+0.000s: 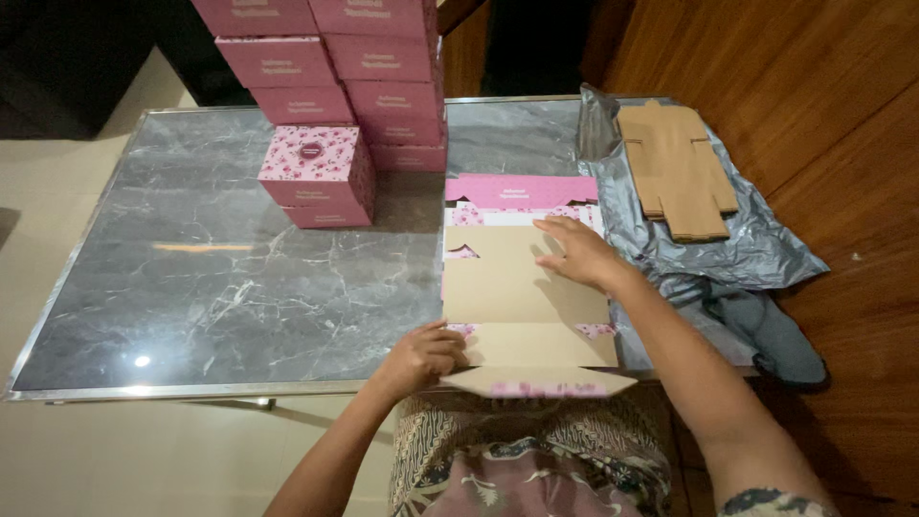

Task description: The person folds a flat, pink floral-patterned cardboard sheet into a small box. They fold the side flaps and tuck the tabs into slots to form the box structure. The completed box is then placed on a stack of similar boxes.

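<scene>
Head view looked down on a grey marble-patterned table [239,278] with a thin metal rim and a glossy top. On its near right part lay a flat, unfolded cardboard box blank [522,287], plain brown on the upper side, with pink floral print showing at its edges and on the far flap. The right hand [577,251] rested on the blank with the palm down and the fingers spread flat, pressing on the brown surface and gripping nothing. The left hand [426,356] was at the near left edge of the blank, the fingers curled and pinching the side of the near flap, which was bent upward over the table edge.

Further back stood a stack of finished pink boxes [359,81], cube-shaped, and one floral pink box [319,172] was in front of them. To the right, a crumpled silver plastic bag [708,244] carried a pile of flat brown blanks [678,168]. The floor on that side was of wood.
</scene>
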